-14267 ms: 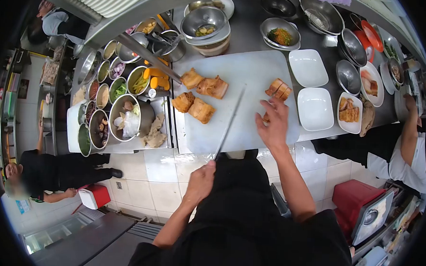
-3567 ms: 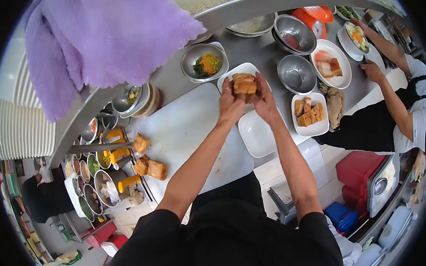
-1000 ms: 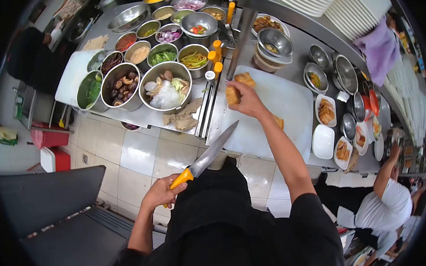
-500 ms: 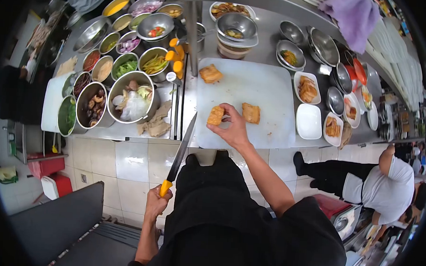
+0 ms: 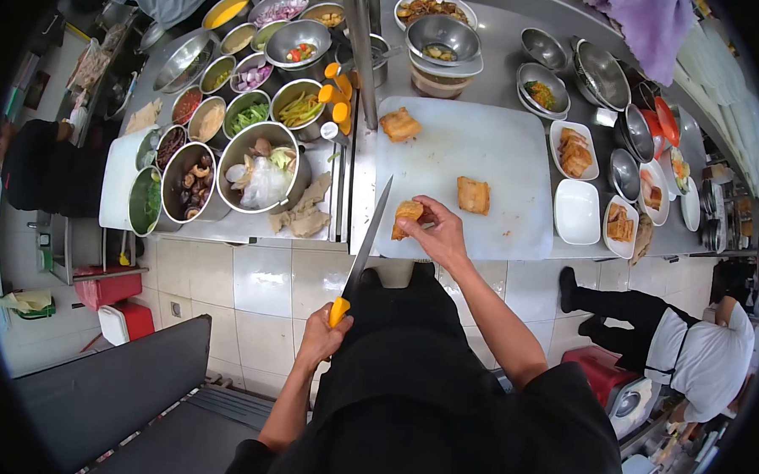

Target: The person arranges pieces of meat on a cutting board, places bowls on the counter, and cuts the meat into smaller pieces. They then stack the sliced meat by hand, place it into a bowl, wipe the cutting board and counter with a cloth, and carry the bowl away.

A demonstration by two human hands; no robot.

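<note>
My left hand point(image 5: 322, 334) is wrapped around the yellow handle of a long kitchen knife point(image 5: 368, 236), whose blade slants up over the left edge of the white cutting board point(image 5: 502, 149). Between the thumb and fingers of my right hand point(image 5: 444, 237) is a piece of golden-brown meat point(image 5: 406, 219), near the board's front edge and just right of the blade. The knife and this piece look slightly apart. A second browned piece point(image 5: 474, 195) lies to the right on the board, and a third piece point(image 5: 400, 124) at its back left corner.
Left of the board stand a pot of mixed ingredients point(image 5: 259, 168), a pot of mushrooms point(image 5: 189, 182) and several smaller tubs. On the right are a white dish of meat point(image 5: 574, 152), a bare white dish point(image 5: 578, 213) and metal bowls point(image 5: 601, 75). A person point(image 5: 679, 352) stands at right.
The view has shifted, so the counter appears further right. The knife tip has come over the board. My right hand has brought its meat piece closer to the front edge and turned it.
</note>
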